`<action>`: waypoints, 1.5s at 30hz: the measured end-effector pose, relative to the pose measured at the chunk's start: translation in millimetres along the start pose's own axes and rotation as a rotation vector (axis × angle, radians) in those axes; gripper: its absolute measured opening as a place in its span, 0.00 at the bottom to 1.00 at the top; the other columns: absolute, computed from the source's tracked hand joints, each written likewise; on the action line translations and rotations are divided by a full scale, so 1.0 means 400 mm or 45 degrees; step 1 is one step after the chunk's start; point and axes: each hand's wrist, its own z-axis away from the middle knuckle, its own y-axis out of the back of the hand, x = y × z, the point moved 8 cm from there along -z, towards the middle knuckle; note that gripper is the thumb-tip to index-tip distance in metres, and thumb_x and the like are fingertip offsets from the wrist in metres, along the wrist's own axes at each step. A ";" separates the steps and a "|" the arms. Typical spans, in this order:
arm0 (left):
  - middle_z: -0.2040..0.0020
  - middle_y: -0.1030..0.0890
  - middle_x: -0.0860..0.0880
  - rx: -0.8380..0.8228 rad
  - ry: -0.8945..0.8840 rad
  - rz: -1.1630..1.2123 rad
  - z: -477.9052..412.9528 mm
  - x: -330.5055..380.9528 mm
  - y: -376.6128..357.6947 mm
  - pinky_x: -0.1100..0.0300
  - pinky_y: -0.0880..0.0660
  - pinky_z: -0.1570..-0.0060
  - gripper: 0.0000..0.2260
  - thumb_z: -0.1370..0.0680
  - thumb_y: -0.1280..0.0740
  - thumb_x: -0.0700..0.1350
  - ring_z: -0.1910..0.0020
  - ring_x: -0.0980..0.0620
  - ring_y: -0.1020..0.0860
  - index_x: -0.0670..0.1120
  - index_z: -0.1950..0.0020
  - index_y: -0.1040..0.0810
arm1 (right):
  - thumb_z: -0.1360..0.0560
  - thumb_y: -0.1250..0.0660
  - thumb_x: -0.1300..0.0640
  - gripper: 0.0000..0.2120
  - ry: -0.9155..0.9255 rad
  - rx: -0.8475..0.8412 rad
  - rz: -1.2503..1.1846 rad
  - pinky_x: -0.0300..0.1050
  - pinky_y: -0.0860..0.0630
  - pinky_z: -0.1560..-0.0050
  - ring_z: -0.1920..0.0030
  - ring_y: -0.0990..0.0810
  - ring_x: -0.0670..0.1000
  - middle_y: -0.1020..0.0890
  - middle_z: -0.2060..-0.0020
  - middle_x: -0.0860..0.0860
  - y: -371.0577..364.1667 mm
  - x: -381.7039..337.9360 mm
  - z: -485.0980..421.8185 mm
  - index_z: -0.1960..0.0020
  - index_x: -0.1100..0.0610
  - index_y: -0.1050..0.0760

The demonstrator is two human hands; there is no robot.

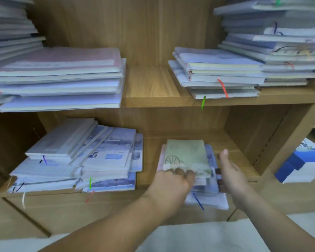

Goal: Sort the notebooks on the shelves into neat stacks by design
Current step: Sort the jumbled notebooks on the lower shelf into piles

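A green notebook with a wheel drawing (187, 155) lies on top of a small stack (207, 193) in the middle of the lower shelf. My left hand (173, 180) grips the near edge of this green notebook, fingers curled over it. My right hand (229, 171) is just right of the stack with its fingers apart and thumb up, beside the stack's edge; I cannot tell if it touches. A messy pile of blue and white notebooks (91, 160) lies on the lower shelf's left. The upper shelf holds more stacks at the left (62, 79) and right (222, 73).
Tall piles stand at the far upper left (9, 28) and upper right (284, 42). Bare wood (149, 84) shows between the upper stacks. A blue and white box (302, 166) sits outside the shelf unit to the right. Coloured ribbon bookmarks hang from several notebooks.
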 end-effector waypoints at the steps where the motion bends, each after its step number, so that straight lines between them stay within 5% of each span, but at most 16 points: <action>1: 0.58 0.18 0.48 -0.098 -0.033 0.071 -0.001 0.022 -0.018 0.57 0.35 0.70 0.17 0.32 0.27 0.43 0.62 0.44 0.18 0.49 0.43 0.21 | 0.34 0.39 0.19 0.40 0.013 -0.050 -0.007 0.55 0.19 0.43 0.42 0.17 0.56 0.17 0.41 0.49 -0.005 -0.009 0.012 0.34 0.45 0.22; 3: 0.48 0.19 0.47 -0.134 0.050 0.294 -0.009 0.008 -0.019 0.53 0.26 0.61 0.10 0.22 0.36 0.48 0.50 0.42 0.19 0.51 0.41 0.23 | 0.25 0.27 0.41 0.21 0.059 -0.157 0.078 0.41 0.19 0.57 0.51 0.14 0.49 0.15 0.49 0.48 -0.018 -0.019 0.034 0.37 0.51 0.22; 5: 0.40 0.22 0.50 -0.025 0.329 0.499 0.000 -0.075 -0.014 0.52 0.23 0.51 0.13 0.18 0.40 0.53 0.43 0.45 0.22 0.53 0.35 0.26 | 0.24 0.25 0.55 0.18 0.132 -0.203 0.231 0.35 0.22 0.62 0.53 0.15 0.46 0.15 0.50 0.46 -0.028 -0.018 0.038 0.36 0.52 0.23; 8: 0.43 0.25 0.46 -0.104 0.764 0.630 0.042 -0.201 -0.089 0.53 0.24 0.51 0.14 0.18 0.39 0.56 0.44 0.42 0.22 0.48 0.39 0.26 | 0.25 0.25 0.58 0.20 0.152 -0.212 0.244 0.34 0.24 0.63 0.53 0.18 0.43 0.18 0.51 0.42 -0.032 -0.014 0.030 0.37 0.48 0.28; 12: 0.56 0.17 0.47 -0.268 1.076 1.303 0.081 -0.205 -0.199 0.59 0.28 0.58 0.14 0.17 0.38 0.55 0.50 0.43 0.18 0.50 0.57 0.23 | 0.26 0.24 0.58 0.20 0.146 -0.179 0.250 0.39 0.23 0.58 0.52 0.18 0.44 0.18 0.48 0.43 -0.034 -0.013 0.017 0.38 0.46 0.26; 14: 0.58 0.17 0.49 -0.224 1.101 1.385 0.068 -0.191 -0.193 0.61 0.29 0.59 0.17 0.17 0.39 0.57 0.51 0.45 0.19 0.49 0.58 0.22 | 0.26 0.24 0.60 0.17 0.129 -0.177 0.238 0.44 0.21 0.51 0.50 0.17 0.46 0.16 0.47 0.45 -0.033 -0.004 0.002 0.41 0.48 0.23; 17: 0.44 0.18 0.51 -0.278 1.053 1.379 0.041 -0.167 -0.192 0.58 0.24 0.45 0.23 0.21 0.39 0.65 0.44 0.47 0.20 0.50 0.39 0.19 | 0.25 0.26 0.63 0.18 0.127 -0.158 0.232 0.41 0.22 0.55 0.50 0.17 0.45 0.16 0.48 0.45 -0.025 -0.006 -0.007 0.38 0.51 0.23; 20: 0.34 0.28 0.48 -0.514 0.967 1.185 0.028 -0.141 -0.204 0.53 0.27 0.33 0.34 0.25 0.43 0.72 0.37 0.46 0.24 0.51 0.28 0.25 | 0.26 0.26 0.62 0.24 0.094 -0.153 0.222 0.41 0.21 0.53 0.47 0.17 0.48 0.17 0.45 0.45 -0.018 -0.002 -0.009 0.32 0.52 0.27; 24: 0.41 0.33 0.49 -0.526 0.856 1.049 0.006 -0.121 -0.192 0.54 0.31 0.31 0.23 0.21 0.39 0.66 0.36 0.48 0.28 0.50 0.38 0.20 | 0.29 0.24 0.59 0.32 0.052 -0.178 0.209 0.52 0.20 0.39 0.44 0.17 0.49 0.17 0.42 0.45 -0.012 0.007 -0.009 0.28 0.50 0.30; 32: 0.46 0.18 0.50 -0.325 1.069 1.344 -0.003 -0.125 -0.188 0.57 0.21 0.47 0.16 0.23 0.36 0.57 0.49 0.49 0.18 0.51 0.41 0.17 | 0.24 0.32 0.65 0.19 0.136 -0.085 0.095 0.44 0.19 0.50 0.51 0.15 0.45 0.14 0.50 0.42 -0.021 -0.026 0.011 0.37 0.48 0.23; 35: 0.48 0.16 0.54 -0.221 1.231 1.605 0.003 -0.146 -0.188 0.61 0.23 0.51 0.08 0.21 0.31 0.50 0.49 0.53 0.18 0.50 0.45 0.18 | 0.24 0.29 0.65 0.25 0.092 -0.042 -0.099 0.48 0.18 0.46 0.49 0.15 0.49 0.15 0.45 0.48 -0.025 -0.046 0.021 0.32 0.47 0.26; 39: 0.45 0.17 0.50 -0.299 1.342 1.874 0.020 -0.147 -0.190 0.61 0.26 0.56 0.11 0.23 0.27 0.48 0.48 0.53 0.20 0.48 0.43 0.20 | 0.22 0.29 0.63 0.32 0.070 -0.137 -0.087 0.44 0.24 0.44 0.48 0.19 0.46 0.22 0.39 0.44 -0.030 -0.070 0.050 0.23 0.45 0.34; 42: 0.43 0.16 0.48 -0.352 1.331 1.996 0.029 -0.147 -0.184 0.54 0.21 0.48 0.15 0.25 0.27 0.50 0.44 0.46 0.19 0.48 0.41 0.19 | 0.22 0.29 0.60 0.31 0.074 -0.137 -0.033 0.48 0.23 0.37 0.43 0.19 0.50 0.22 0.35 0.46 -0.025 -0.093 0.069 0.23 0.43 0.35; 45: 0.46 0.13 0.49 -0.277 1.213 2.249 0.030 -0.137 -0.139 0.48 0.21 0.38 0.10 0.21 0.31 0.43 0.44 0.46 0.16 0.48 0.39 0.19 | 0.22 0.29 0.54 0.31 0.161 -0.151 0.058 0.50 0.27 0.31 0.33 0.24 0.51 0.27 0.29 0.45 -0.010 -0.133 0.092 0.22 0.41 0.37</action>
